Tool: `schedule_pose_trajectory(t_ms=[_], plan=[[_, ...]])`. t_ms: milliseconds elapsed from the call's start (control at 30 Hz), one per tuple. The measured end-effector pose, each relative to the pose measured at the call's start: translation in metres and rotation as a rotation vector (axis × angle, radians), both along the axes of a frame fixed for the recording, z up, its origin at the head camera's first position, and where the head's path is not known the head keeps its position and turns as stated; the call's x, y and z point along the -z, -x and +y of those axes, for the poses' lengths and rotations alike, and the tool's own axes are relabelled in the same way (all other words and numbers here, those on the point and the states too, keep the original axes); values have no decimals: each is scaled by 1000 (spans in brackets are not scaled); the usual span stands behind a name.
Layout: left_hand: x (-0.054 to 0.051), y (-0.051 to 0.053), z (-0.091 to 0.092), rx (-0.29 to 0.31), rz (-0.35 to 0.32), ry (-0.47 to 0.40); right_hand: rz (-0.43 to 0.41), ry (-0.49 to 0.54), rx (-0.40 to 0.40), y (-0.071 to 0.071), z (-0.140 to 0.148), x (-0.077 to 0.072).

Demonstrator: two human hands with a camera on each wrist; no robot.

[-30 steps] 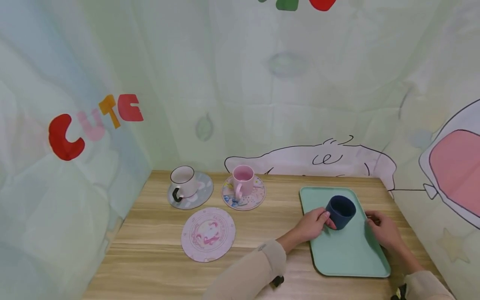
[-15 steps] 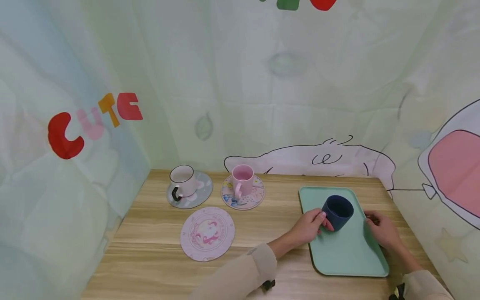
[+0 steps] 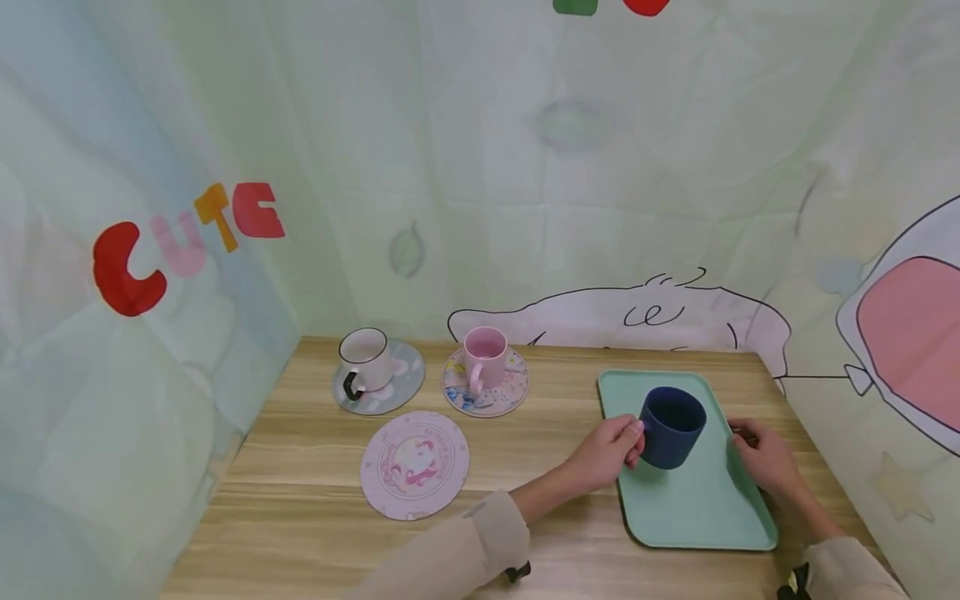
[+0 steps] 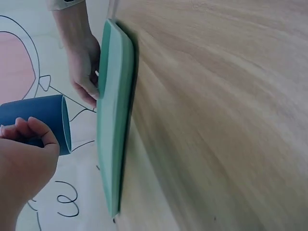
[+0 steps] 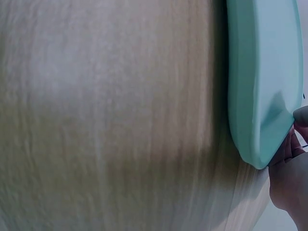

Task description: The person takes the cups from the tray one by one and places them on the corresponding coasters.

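My left hand [image 3: 604, 452] grips a dark blue mug [image 3: 670, 440] by its handle, which the fingers mostly cover. The mug is above the mint green tray [image 3: 693, 510], and the left wrist view shows a gap between the mug [image 4: 54, 109] and the tray [image 4: 115, 91]. At the tray's right edge, my right hand [image 3: 770, 460] holds the rim. In the right wrist view, the thumb of this hand [image 5: 291, 175] lies on the tray's rim, with the other fingers along the outer side.
Back left on the wooden table [image 3: 300, 533], a white mug [image 3: 367, 367] with a black handle stands on a grey coaster [image 3: 408, 375]. A pink mug [image 3: 491, 362] stands on a patterned coaster [image 3: 510, 392]. Nearer lies a pink unicorn coaster [image 3: 415, 465]. Printed cloth [image 3: 480, 208] hangs around the table.
My left hand has lifted the blue mug up off the tray and brought it slightly left and nearer. The right hand stays on the tray's edge.
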State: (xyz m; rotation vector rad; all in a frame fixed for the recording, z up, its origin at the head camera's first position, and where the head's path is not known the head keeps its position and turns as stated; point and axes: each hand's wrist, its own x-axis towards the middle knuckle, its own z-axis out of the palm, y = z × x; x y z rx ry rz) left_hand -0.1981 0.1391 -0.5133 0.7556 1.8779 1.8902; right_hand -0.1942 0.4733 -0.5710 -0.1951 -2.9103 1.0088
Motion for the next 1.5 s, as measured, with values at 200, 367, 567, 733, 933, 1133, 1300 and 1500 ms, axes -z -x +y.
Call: schedule_pose_trajectory(t_ms=[200,367,567,733,933,1133,1300,1500], plan=[[-6,-4,-13,-39,23,17,-4,2,3,-1,0,2],[-9,-7,-26,-53,10,38,21,-4,-5,-1,-1,4],[-12,-10,-37,-75,46,52,32,-1,-1,-2,0,3],[-12,-11,-42,-96,51,58,23,-5,-1,-2,0,1],[-11,-12,-48,-103,61,61,18,-5,10,-2,-2,2],[-11,-12,-54,-118,61,70,28,1,10,-3,-3,1],[-10,-12,-59,-142,45,92,30,-1,9,-3,-3,0],[-8,-10,-68,-158,28,112,42,-16,22,-2,-4,1]])
